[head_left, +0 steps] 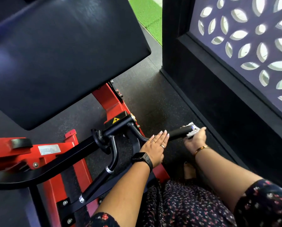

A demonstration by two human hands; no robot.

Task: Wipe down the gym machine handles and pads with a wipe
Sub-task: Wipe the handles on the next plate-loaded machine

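A red-framed gym machine has a large black pad [63, 51] above and two black handles. My right hand [195, 140] grips a white wipe [192, 131] wrapped around the far end of the right handle [179, 132]. My left hand [156, 146], with flat straight fingers, rests on the same handle's bent bar nearer the frame. The second handle [99, 182] slants toward me at lower centre, untouched.
The red frame [55, 163] spreads across the dark rubber floor on the left. A black wall base [218, 112] with a patterned cut-out screen [251, 38] runs close along the right. Green turf [146, 15] lies at the top. My floral dress fills the lower right.
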